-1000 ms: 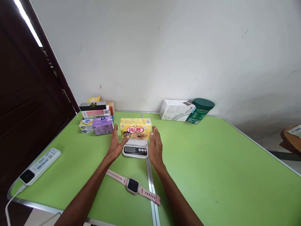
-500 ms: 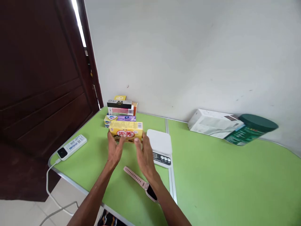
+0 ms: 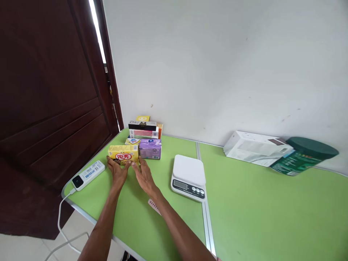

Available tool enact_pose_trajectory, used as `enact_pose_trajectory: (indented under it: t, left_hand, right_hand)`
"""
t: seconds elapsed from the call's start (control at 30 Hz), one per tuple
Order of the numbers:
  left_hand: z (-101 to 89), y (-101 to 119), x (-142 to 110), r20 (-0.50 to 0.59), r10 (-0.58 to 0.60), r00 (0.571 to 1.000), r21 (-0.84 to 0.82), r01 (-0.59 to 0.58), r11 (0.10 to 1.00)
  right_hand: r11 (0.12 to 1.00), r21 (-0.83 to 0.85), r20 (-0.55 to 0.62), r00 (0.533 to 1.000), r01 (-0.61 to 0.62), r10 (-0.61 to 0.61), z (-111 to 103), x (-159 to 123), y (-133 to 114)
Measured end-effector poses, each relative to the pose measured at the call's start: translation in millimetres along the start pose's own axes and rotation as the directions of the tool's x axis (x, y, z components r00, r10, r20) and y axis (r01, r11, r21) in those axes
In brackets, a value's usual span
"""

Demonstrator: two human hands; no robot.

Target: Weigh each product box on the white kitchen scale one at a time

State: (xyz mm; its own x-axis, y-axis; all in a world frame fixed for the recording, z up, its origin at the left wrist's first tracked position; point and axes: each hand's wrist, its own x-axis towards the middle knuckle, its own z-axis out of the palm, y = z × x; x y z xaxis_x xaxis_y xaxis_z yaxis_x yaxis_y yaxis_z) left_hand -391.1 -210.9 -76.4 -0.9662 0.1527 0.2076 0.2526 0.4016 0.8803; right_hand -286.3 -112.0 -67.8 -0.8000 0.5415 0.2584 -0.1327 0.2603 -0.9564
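Observation:
A yellow snack box (image 3: 123,154) with a red-and-white label is gripped at its two ends by both hands. My left hand (image 3: 118,172) is closed on its left end, thumb across the front. My right hand (image 3: 143,175) holds the right end, thumb near the front face. Just behind and to the right sits a purple pack (image 3: 150,148), with a yellow-and-white box (image 3: 132,141) partly hidden behind the snack box. Several flat boxes are piled further back, a black-and-white box (image 3: 143,125) among them. Under my right forearm a pink watch strap (image 3: 154,206) shows in part.
Right of my hands stands a white kitchen scale (image 3: 189,175). A white device (image 3: 88,174) with a cable lies at the table's left edge. Along the wall are a white box (image 3: 252,148) and a green tub (image 3: 303,156). A metal seam (image 3: 206,217) crosses the green table.
Both hands have carried the yellow snack box left, away from the scale to a spot in front of the other packs. My right forearm now covers most of the watch.

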Motion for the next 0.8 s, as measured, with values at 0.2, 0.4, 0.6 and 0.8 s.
enact_pose_trajectory:
  t: [0.2, 0.4, 0.6, 0.8]
  left_hand:
    - [8.9, 4.8, 22.0, 0.074, -0.001, 0.997, 0.006, 0.0, 1.0]
    - [1.4, 17.3, 21.0, 0.065, 0.037, 0.997, 0.157, -0.047, 0.986]
    - [23.0, 103.9, -29.5, -0.074, 0.43, 0.9, 0.079, -0.424, 0.902]
    - [139.8, 202.0, -97.5, 0.333, 0.512, 0.792, -0.313, -0.42, 0.852]
  right_hand:
    - [0.997, -0.042, 0.054, 0.996, -0.07, 0.072, -59.1, -50.0, -24.9]
    - [0.998, -0.062, -0.141, 0.99, -0.021, 0.012, -176.9, -109.6, -58.2]
    - [0.971, -0.173, -0.771, 0.636, -0.164, -0.029, -338.1, -133.7, -9.6]
    - [0.961, -0.138, -0.931, 0.361, -0.241, -0.043, -429.6, -99.9, 64.1]
